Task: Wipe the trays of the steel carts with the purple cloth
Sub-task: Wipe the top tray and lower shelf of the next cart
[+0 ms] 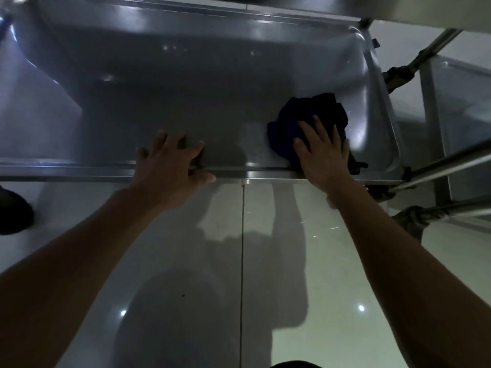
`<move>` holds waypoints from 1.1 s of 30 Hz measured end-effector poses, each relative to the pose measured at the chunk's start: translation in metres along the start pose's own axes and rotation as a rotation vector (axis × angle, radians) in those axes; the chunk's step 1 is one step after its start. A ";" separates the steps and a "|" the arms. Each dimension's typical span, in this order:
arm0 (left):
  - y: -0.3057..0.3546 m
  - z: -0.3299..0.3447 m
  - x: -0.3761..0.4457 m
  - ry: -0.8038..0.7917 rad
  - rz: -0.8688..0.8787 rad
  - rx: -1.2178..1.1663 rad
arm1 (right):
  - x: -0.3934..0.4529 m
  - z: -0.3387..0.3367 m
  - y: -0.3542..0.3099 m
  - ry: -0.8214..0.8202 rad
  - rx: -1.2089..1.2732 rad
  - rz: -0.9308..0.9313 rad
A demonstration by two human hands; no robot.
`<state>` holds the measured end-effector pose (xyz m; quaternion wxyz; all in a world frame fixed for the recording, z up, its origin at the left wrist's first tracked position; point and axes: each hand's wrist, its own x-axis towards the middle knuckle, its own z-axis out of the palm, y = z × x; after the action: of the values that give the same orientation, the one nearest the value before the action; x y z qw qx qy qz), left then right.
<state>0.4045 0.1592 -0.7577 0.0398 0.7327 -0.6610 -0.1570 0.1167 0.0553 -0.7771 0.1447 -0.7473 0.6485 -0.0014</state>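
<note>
Right hand (322, 155) flat, fingers spread, pressing purple cloth (310, 123) onto steel tray (186, 102) floor, cloth bunched beneath and ahead of fingertips. Left hand (170, 166) open, fingers apart, draped over tray's near rim.

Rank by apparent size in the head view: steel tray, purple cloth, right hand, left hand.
1. Steel tray, by far the largest.
2. Purple cloth, partly hidden under the right hand.
3. Right hand and left hand look alike; not ranked.
</note>
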 end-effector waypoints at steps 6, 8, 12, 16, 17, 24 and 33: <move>0.001 -0.001 0.003 0.011 -0.018 0.006 | -0.034 0.007 -0.029 0.006 0.039 -0.009; 0.001 0.000 0.003 0.010 -0.028 0.013 | -0.050 0.014 -0.047 0.011 0.019 -0.071; 0.002 0.002 -0.001 0.036 -0.016 -0.006 | -0.073 0.020 -0.053 0.045 0.001 -0.178; 0.005 0.004 -0.006 0.084 -0.010 0.009 | -0.081 0.012 -0.025 0.084 -0.017 -0.205; 0.006 0.004 -0.006 0.084 -0.011 0.006 | -0.083 0.010 -0.015 0.106 -0.005 -0.181; 0.014 0.006 -0.003 0.088 0.028 0.052 | -0.085 -0.002 0.034 0.211 0.013 -0.039; 0.085 0.003 -0.030 -0.050 0.239 0.114 | -0.098 -0.023 0.003 0.193 0.163 0.053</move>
<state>0.3205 0.1786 -0.7322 0.0000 0.6458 -0.7521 -0.1314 0.0941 0.1455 -0.7370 0.1420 -0.7121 0.6766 -0.1224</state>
